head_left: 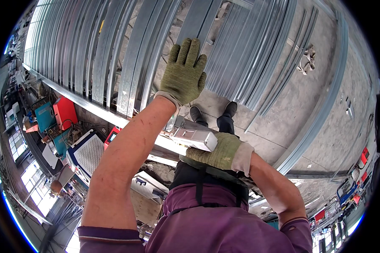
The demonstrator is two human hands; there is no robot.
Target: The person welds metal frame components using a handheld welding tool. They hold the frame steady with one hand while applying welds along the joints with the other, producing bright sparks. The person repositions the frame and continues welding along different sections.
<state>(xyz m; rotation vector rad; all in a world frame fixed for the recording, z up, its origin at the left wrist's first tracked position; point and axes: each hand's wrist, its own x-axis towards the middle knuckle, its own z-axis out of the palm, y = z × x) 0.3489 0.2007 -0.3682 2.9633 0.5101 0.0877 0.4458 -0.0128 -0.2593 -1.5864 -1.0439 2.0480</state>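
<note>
My left hand, in an olive-green knitted glove, lies flat with its fingers stretched out. It is over the near end of a wide galvanized metal profile, and its fingertips appear to rest on it. My right hand, in a matching glove, is close to my waist. It is closed around a boxy light-grey tool with a darker part at its far side. The tool's exact kind does not show, and most of the right fingers are hidden beneath it.
Long metal profiles lie side by side on a metal frame. More profiles are stacked to the right, with thin strips on the concrete floor. A crumpled cloth lies beyond them. At left stand a red box and machinery.
</note>
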